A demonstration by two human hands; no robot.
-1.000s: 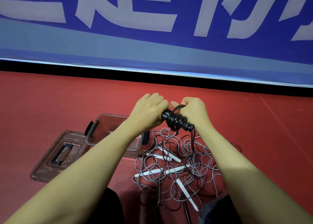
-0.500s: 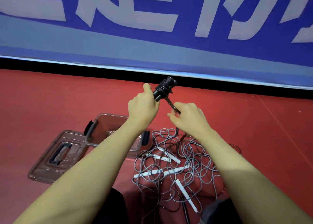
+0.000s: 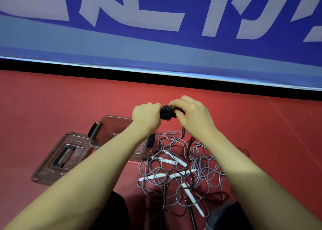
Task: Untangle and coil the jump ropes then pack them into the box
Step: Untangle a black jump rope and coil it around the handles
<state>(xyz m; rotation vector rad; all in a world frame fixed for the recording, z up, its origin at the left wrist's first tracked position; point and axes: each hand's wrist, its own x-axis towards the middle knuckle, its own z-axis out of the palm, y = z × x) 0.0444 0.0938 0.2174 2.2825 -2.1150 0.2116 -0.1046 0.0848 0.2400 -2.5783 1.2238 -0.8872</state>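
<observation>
Black coiled rope (image 3: 167, 112) gripped between left hand (image 3: 146, 117) and right hand (image 3: 195, 115).

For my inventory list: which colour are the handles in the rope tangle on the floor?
White handles, among grey ropes; the head view shows them.

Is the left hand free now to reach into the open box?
Probably not yet. The left hand grips the black rope bundle together with the right hand. The box lies open just below, with nothing blocking it.
</observation>
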